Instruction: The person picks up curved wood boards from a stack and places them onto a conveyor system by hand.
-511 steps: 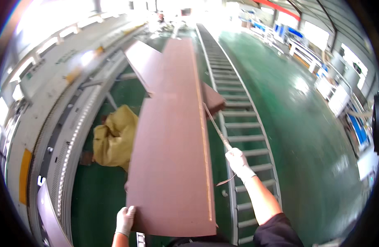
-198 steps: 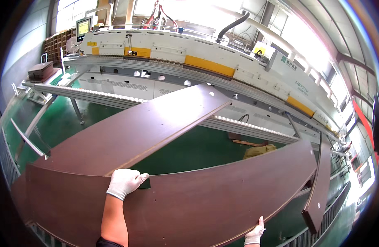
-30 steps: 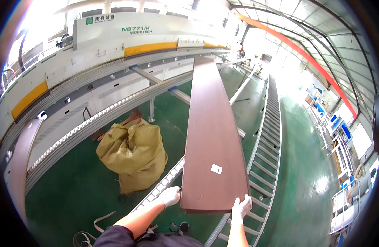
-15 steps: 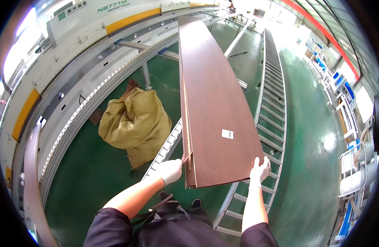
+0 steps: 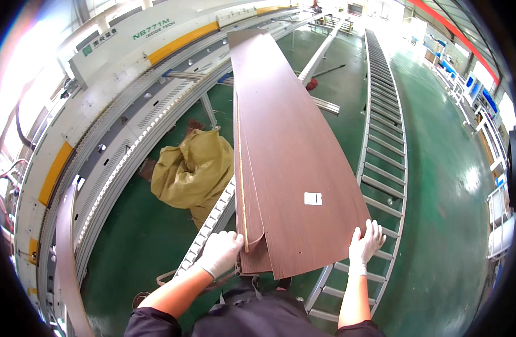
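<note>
The brown panel stretched from near centre toward the far end, seemingly stiff, heavy and slick, best held by both long edges. The left hand was curled beside a thin, pliable edge strip, its grasp unclear; the right hand, fingers outstretched, met the panel's right edge. Farther off, green floor parted panel from roller conveyor at right; a yellow sack stood left

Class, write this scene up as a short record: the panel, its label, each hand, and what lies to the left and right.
Panel: brown, long, near end toward the person
Label: white, on the panel's near part
Left hand: gloved, closed at a loose thin brown strip
Right hand: gloved, fingers spread, at the panel's right edge
Left side: olive-yellow sack; white-and-yellow machine beyond
Right side: grey roller track
</note>
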Available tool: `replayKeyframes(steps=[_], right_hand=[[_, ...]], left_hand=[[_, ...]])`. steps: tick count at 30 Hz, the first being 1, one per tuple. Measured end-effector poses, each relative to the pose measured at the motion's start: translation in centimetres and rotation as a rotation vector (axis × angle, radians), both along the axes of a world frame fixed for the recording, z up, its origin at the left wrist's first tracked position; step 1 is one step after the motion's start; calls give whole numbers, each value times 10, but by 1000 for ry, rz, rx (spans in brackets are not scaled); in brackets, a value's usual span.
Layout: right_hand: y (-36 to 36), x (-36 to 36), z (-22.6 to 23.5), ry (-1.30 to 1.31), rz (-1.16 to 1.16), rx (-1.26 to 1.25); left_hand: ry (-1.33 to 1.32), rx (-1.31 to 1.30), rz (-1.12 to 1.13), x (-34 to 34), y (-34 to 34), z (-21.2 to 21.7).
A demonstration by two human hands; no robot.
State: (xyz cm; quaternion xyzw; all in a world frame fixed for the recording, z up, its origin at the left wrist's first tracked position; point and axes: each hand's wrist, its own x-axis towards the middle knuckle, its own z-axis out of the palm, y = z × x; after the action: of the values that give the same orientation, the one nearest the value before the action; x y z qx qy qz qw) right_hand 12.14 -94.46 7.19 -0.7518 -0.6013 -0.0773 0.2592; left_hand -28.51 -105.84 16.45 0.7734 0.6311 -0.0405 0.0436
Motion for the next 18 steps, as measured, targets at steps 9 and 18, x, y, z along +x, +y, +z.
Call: replayKeyframes(steps=[9,18], right_hand=[[-43,-28,-46,480,-136,356],[-50,-89,-46,1312,-225,349]], left_hand=[[-391,-237,257,20,-4,-29],[-520,-334,8,-18,30,-15]])
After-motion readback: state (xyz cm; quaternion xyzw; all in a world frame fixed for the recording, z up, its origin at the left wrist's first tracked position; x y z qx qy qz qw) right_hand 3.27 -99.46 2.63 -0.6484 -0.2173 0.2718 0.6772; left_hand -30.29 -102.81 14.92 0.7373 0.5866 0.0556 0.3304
